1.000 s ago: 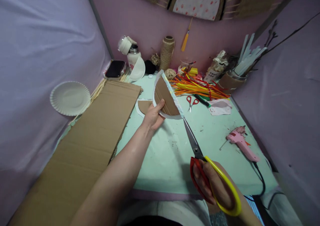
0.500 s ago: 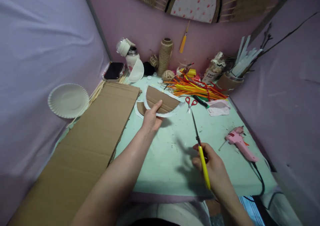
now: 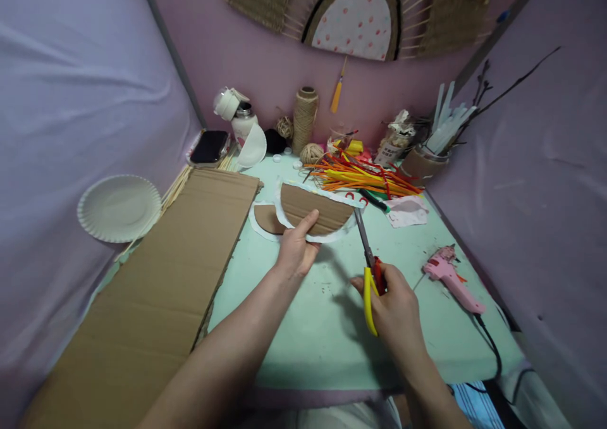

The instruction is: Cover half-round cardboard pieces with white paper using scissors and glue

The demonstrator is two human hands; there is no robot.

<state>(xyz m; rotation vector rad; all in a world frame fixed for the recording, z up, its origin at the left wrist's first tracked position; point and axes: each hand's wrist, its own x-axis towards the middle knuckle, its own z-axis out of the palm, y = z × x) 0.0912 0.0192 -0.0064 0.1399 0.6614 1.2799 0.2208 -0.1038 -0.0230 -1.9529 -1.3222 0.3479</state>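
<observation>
My left hand (image 3: 298,248) pinches the near edge of a half-round brown cardboard piece with a white paper rim (image 3: 317,209), held almost flat above the mint-green table (image 3: 313,315). My right hand (image 3: 396,305) is closed round the yellow and red handles of large scissors (image 3: 368,261). Their blades point away from me and their tips reach the right end of the half-round piece. A second, smaller brown half-round piece with a white rim (image 3: 265,219) lies on the table just left of the held one.
A long cardboard sheet (image 3: 156,277) covers the left side, a white paper plate (image 3: 118,207) beyond it. A pink glue gun (image 3: 450,277) lies at right with its cord. Orange and yellow sticks (image 3: 365,176), small red scissors, twine spools, a bottle and jars crowd the back.
The half-round piece has come down from a steep tilt to nearly flat. My right hand with the scissors has moved forward and left, so the blade tips now reach the piece's right end.
</observation>
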